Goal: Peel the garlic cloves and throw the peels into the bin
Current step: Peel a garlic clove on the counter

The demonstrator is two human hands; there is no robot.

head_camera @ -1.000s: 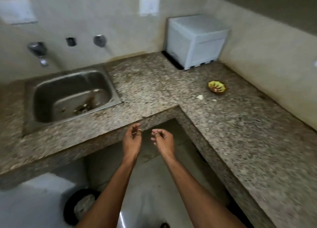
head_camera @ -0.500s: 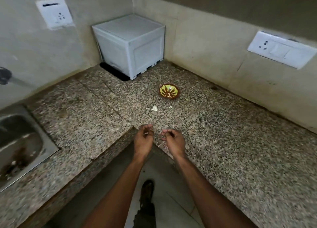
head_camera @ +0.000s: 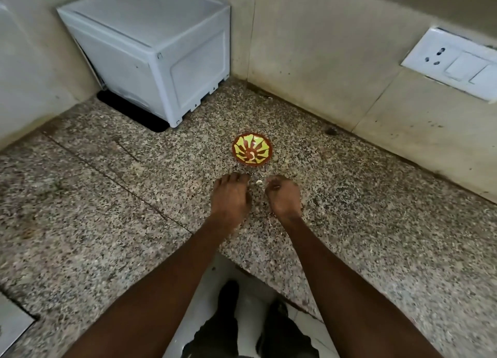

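A small white garlic piece lies on the speckled granite counter, just in front of a little red and yellow bowl. A pale bit sits in the bowl's centre. My left hand hovers palm down just left of the piece, fingers stretched towards the counter. My right hand is just right of it, fingers loosely curled, with nothing visible in them. No bin is in view.
A white plastic box stands in the back corner against the wall. A socket plate is on the right wall. A sink corner shows at lower left. My feet stand in the counter's inner corner.
The view has swung right from the sink to the corner. Both hands moved forward from over the floor to over the counter, either side of the white piece.
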